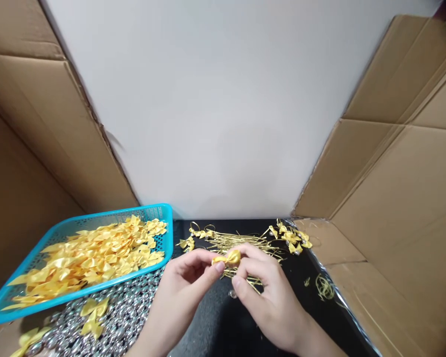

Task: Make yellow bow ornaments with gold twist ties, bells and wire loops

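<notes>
A small yellow satin bow point(227, 258) is pinched between the fingertips of both hands over a black work surface point(215, 317). My left hand point(182, 287) grips its left end with thumb and forefinger. My right hand point(267, 292) pinches its right end, fingers curled. Thin gold cords point(234, 241) lie just beyond the hands. A small clear bead point(232, 294) hangs below the bow near my right fingers.
A turquoise mesh tray point(159, 210) heaped with yellow bows point(92, 258) sits at the left. Silver beads point(130, 312) with a few loose bows spread below it. Finished bows point(292, 237) lie at the back right. Cardboard walls point(401, 173) flank both sides; a white wall stands behind.
</notes>
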`<move>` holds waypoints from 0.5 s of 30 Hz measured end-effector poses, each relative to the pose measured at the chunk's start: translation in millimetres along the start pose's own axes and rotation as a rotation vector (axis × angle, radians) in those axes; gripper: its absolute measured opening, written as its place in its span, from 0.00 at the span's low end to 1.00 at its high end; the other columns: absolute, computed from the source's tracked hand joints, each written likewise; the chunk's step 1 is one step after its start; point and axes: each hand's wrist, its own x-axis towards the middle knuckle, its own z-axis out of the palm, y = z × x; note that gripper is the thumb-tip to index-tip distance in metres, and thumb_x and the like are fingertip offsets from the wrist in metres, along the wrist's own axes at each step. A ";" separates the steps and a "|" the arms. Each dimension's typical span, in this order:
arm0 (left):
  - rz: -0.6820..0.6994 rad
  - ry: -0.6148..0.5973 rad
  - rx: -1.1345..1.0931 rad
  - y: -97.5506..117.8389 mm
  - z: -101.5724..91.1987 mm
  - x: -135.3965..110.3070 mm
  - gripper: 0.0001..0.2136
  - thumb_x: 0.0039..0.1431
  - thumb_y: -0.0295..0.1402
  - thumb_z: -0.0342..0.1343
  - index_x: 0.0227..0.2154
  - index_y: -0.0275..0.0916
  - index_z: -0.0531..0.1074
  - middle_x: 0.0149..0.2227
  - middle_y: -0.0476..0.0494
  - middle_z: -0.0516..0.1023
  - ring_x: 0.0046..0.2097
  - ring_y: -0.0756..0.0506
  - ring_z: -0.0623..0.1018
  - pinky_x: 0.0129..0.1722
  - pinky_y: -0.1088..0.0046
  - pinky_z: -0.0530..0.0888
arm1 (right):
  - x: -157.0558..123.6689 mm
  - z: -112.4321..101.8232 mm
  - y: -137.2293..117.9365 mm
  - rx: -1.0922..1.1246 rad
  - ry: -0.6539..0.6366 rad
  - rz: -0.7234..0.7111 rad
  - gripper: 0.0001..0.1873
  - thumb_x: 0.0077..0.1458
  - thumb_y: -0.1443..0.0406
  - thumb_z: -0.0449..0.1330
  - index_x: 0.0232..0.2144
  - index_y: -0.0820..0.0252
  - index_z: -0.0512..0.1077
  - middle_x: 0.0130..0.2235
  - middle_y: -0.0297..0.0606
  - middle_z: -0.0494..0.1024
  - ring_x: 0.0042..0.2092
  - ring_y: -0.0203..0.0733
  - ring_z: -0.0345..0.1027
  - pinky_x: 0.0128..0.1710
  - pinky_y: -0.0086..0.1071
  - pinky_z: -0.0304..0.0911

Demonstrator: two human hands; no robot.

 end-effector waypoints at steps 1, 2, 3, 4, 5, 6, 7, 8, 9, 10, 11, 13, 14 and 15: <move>0.011 0.017 0.006 -0.3 0.7 -0.7 0.05 0.51 0.36 0.65 0.26 0.40 0.79 0.28 0.48 0.82 0.33 0.46 0.78 0.35 0.74 0.74 | 0.3 0.7 0.5 0.004 0.003 0.002 0.12 0.54 0.69 0.53 0.19 0.59 0.60 0.31 0.36 0.68 0.36 0.39 0.65 0.37 0.32 0.60; 0.023 0.032 0.013 -0.6 1.3 -1.5 0.05 0.51 0.35 0.65 0.26 0.40 0.79 0.27 0.48 0.82 0.32 0.46 0.78 0.34 0.75 0.74 | 0.5 1.4 1.1 0.005 0.009 0.002 0.13 0.54 0.69 0.53 0.19 0.59 0.59 0.29 0.34 0.66 0.33 0.38 0.64 0.34 0.31 0.59; 0.032 0.042 0.020 -0.8 1.7 -2.3 0.05 0.50 0.35 0.65 0.25 0.40 0.79 0.27 0.48 0.82 0.31 0.46 0.78 0.33 0.75 0.74 | 0.4 2.0 1.5 0.006 0.016 0.001 0.13 0.54 0.69 0.52 0.18 0.59 0.59 0.27 0.33 0.65 0.32 0.38 0.62 0.33 0.31 0.58; 0.037 0.054 0.029 -1.1 2.0 -3.0 0.05 0.50 0.35 0.65 0.25 0.39 0.78 0.26 0.48 0.81 0.31 0.46 0.78 0.32 0.75 0.74 | 0.2 2.5 1.6 0.010 0.020 0.000 0.13 0.54 0.69 0.52 0.18 0.59 0.58 0.27 0.33 0.64 0.31 0.37 0.62 0.32 0.31 0.57; 0.042 0.066 0.035 -1.4 2.2 -3.7 0.05 0.49 0.35 0.65 0.25 0.39 0.78 0.26 0.48 0.81 0.30 0.47 0.77 0.32 0.75 0.74 | -0.1 2.9 1.6 0.017 0.021 -0.002 0.13 0.54 0.69 0.52 0.18 0.59 0.58 0.26 0.33 0.64 0.30 0.37 0.61 0.31 0.31 0.57; 0.046 0.077 0.043 -1.6 2.5 -4.4 0.05 0.49 0.34 0.66 0.24 0.39 0.78 0.25 0.48 0.81 0.29 0.47 0.77 0.31 0.75 0.74 | -0.4 3.3 1.4 0.023 0.017 -0.002 0.13 0.54 0.69 0.52 0.18 0.59 0.58 0.26 0.32 0.64 0.30 0.36 0.61 0.31 0.30 0.57; 0.050 0.087 0.050 -1.9 2.6 -5.1 0.05 0.48 0.34 0.66 0.24 0.39 0.78 0.25 0.48 0.80 0.29 0.47 0.76 0.30 0.75 0.74 | -0.7 3.5 1.1 0.025 0.013 -0.003 0.13 0.53 0.69 0.52 0.18 0.59 0.58 0.26 0.32 0.63 0.29 0.36 0.60 0.31 0.30 0.57; 0.055 0.099 0.057 -2.1 2.8 -5.7 0.06 0.48 0.34 0.66 0.24 0.39 0.77 0.24 0.48 0.80 0.28 0.47 0.76 0.29 0.75 0.73 | -1.0 3.8 0.7 0.025 0.011 -0.002 0.13 0.53 0.69 0.52 0.18 0.59 0.57 0.26 0.32 0.63 0.29 0.36 0.60 0.31 0.30 0.56; 0.059 0.108 0.061 -2.3 2.8 -6.2 0.06 0.48 0.34 0.66 0.24 0.39 0.77 0.24 0.49 0.79 0.28 0.47 0.75 0.29 0.75 0.73 | -1.2 4.0 0.4 0.024 0.008 0.000 0.14 0.53 0.69 0.52 0.18 0.59 0.57 0.26 0.32 0.63 0.29 0.36 0.60 0.30 0.30 0.56; 0.066 0.113 0.063 -2.5 2.9 -6.7 0.06 0.48 0.34 0.66 0.23 0.39 0.76 0.24 0.49 0.78 0.27 0.48 0.74 0.28 0.75 0.72 | -1.3 4.1 0.1 0.022 0.007 0.000 0.14 0.53 0.69 0.52 0.17 0.59 0.57 0.26 0.32 0.63 0.29 0.36 0.60 0.30 0.30 0.56; 0.071 0.114 0.065 -2.7 2.9 -7.0 0.06 0.48 0.34 0.66 0.23 0.39 0.76 0.24 0.49 0.78 0.27 0.48 0.74 0.29 0.75 0.72 | -1.4 4.3 -0.1 0.020 0.009 -0.002 0.14 0.53 0.69 0.52 0.17 0.59 0.57 0.25 0.32 0.62 0.29 0.35 0.59 0.30 0.30 0.55; 0.081 0.118 0.069 -3.0 2.8 -7.3 0.06 0.49 0.34 0.65 0.23 0.39 0.76 0.24 0.49 0.78 0.27 0.48 0.74 0.29 0.75 0.72 | -1.3 4.8 -0.1 0.016 0.017 -0.010 0.14 0.53 0.69 0.52 0.17 0.59 0.56 0.25 0.31 0.62 0.29 0.35 0.59 0.30 0.30 0.55; 0.085 0.120 0.074 -3.2 2.8 -7.4 0.06 0.49 0.34 0.65 0.23 0.39 0.76 0.24 0.49 0.77 0.27 0.48 0.73 0.28 0.75 0.72 | -1.3 5.0 0.0 0.014 0.021 -0.013 0.14 0.53 0.68 0.52 0.17 0.59 0.56 0.25 0.31 0.61 0.28 0.35 0.58 0.30 0.30 0.55; 0.091 0.124 0.080 -3.4 2.8 -7.5 0.06 0.49 0.34 0.65 0.23 0.39 0.76 0.24 0.49 0.77 0.27 0.48 0.73 0.28 0.74 0.72 | -1.2 5.2 0.2 0.013 0.023 -0.017 0.14 0.53 0.69 0.52 0.17 0.59 0.56 0.25 0.31 0.62 0.28 0.35 0.59 0.30 0.30 0.55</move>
